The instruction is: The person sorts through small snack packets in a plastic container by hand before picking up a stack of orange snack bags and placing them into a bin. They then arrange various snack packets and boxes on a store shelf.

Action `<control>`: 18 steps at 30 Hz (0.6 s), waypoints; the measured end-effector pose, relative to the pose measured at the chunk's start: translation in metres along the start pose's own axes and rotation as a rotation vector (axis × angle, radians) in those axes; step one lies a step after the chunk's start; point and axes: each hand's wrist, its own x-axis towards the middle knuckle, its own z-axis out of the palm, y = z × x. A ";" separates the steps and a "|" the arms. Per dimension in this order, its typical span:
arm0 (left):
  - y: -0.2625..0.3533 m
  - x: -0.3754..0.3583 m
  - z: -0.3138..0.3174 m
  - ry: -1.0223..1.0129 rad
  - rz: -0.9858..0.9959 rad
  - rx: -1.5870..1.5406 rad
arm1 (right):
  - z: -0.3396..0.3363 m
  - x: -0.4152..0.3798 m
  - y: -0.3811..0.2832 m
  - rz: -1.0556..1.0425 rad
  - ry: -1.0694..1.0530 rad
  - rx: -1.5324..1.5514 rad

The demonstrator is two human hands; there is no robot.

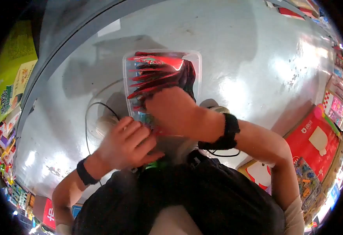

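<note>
A clear plastic box stands in front of me on the floor. It holds a row of red and dark glossy packets standing on edge. My right hand is over the near part of the box, against the nearest packets. Its fingertips are hidden beneath the hand, so its grip does not show. At the box's near left corner is my left hand, slightly blurred, with bent fingers apart and the thumb stretched out. No object shows in it. Dark bands circle both wrists.
A thin black cable loops on the grey floor left of the box. Shelves of colourful packages line both sides. A red carton stands at the right, and a green package at the left. My shoes flank the box.
</note>
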 end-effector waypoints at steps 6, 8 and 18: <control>-0.002 -0.009 0.023 -0.193 -0.067 0.169 | -0.017 0.014 0.022 -0.044 -0.037 0.061; -0.002 -0.008 0.021 -0.185 -0.064 0.172 | -0.026 0.016 0.031 -0.066 -0.117 0.071; -0.005 0.026 0.017 -0.093 -0.275 0.122 | -0.028 -0.007 0.036 -0.084 0.045 0.044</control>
